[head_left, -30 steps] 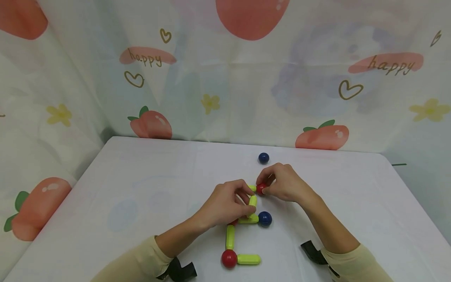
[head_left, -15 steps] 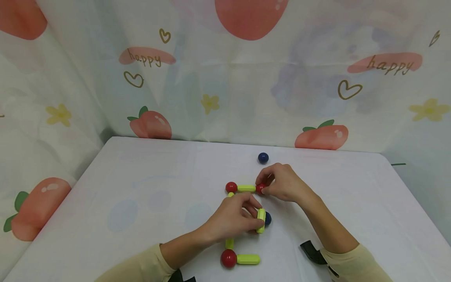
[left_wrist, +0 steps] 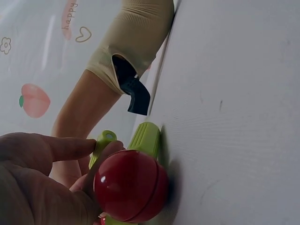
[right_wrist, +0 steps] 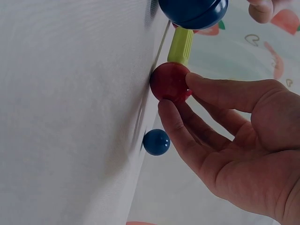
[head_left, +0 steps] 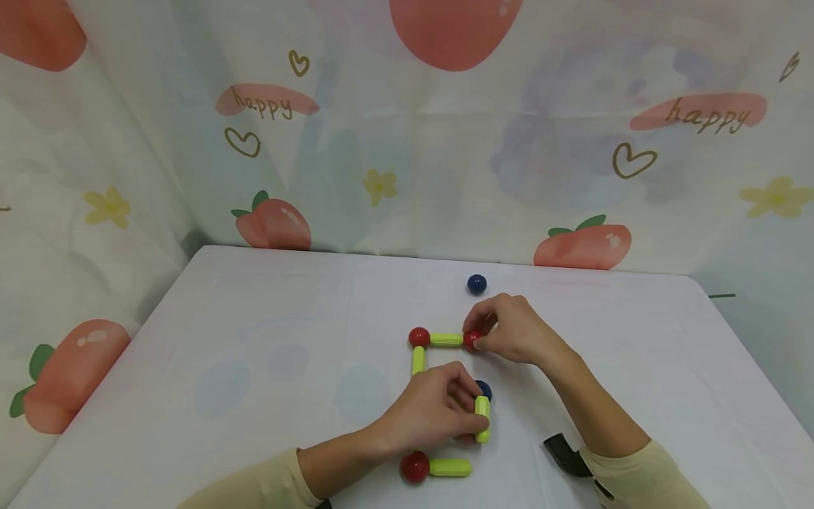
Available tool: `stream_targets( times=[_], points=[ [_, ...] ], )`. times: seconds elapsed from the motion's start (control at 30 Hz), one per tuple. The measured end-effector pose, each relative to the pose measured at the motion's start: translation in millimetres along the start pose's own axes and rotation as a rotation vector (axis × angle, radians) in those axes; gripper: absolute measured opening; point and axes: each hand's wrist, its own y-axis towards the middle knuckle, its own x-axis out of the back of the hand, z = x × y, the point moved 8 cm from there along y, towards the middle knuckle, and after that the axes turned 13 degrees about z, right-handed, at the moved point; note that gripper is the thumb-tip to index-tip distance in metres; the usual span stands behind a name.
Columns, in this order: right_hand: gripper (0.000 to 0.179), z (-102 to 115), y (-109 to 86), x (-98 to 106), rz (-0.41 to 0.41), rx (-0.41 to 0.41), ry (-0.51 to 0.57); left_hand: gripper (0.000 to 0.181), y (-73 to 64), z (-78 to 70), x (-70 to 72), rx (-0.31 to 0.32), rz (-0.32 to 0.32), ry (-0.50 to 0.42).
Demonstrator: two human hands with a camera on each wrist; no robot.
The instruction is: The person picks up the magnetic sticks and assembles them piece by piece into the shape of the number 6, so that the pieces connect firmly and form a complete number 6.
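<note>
My left hand (head_left: pixel 432 406) pinches a yellow-green ribbed rod (head_left: pixel 482 418) between thumb and fingers, just in front of a blue ball (head_left: pixel 485 388) that it partly covers. At the far end of the assembled piece, my right hand (head_left: pixel 514 332) pinches a red ball (right_wrist: pixel 169 81) joined to a yellow-green rod (head_left: pixel 446 340). That rod runs left to another red ball (head_left: pixel 419 337), from which a further rod (head_left: pixel 417 358) comes forward and disappears behind the left hand. Close to the left hand in its wrist view is a large red ball (left_wrist: pixel 129 185), hidden in the head view.
Nearer the front lies a red ball (head_left: pixel 415 467) with a rod (head_left: pixel 450 467) pointing right. A loose blue ball (head_left: pixel 476 284) sits towards the back of the white-covered table (head_left: pixel 267 410). A printed curtain (head_left: pixel 432 141) stands behind the table's back edge.
The left hand has moved right and towards the front with its rod, uncovering the back-left red ball and its rods. My right hand stays on its red ball.
</note>
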Motion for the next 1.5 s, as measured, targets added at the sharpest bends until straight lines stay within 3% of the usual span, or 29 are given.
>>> stream_targets(
  times=[0.27, 0.53, 0.97, 1.5],
  points=[
    [0.013, 0, 1.1, 0, 0.000, 0.003, -0.003, 0.026, 2.3, 6.0, -4.1, 0.047, -0.028, 0.060],
    [0.013, -1, 1.0, -1, 0.004, -0.007, 0.000, 0.027, 3.1, 7.3, -5.6, 0.050, -0.050, 0.052],
    [0.014, -1, 1.6, -1, 0.000, -0.002, -0.005, 0.024, 2.1, 14.8, -5.5, 0.119, -0.053, 0.015],
    [0.013, -1, 1.6, -1, 0.004, -0.006, 0.000, 0.022, 0.7, 9.7, -2.1, 0.088, -0.062, 0.156]
  ],
)
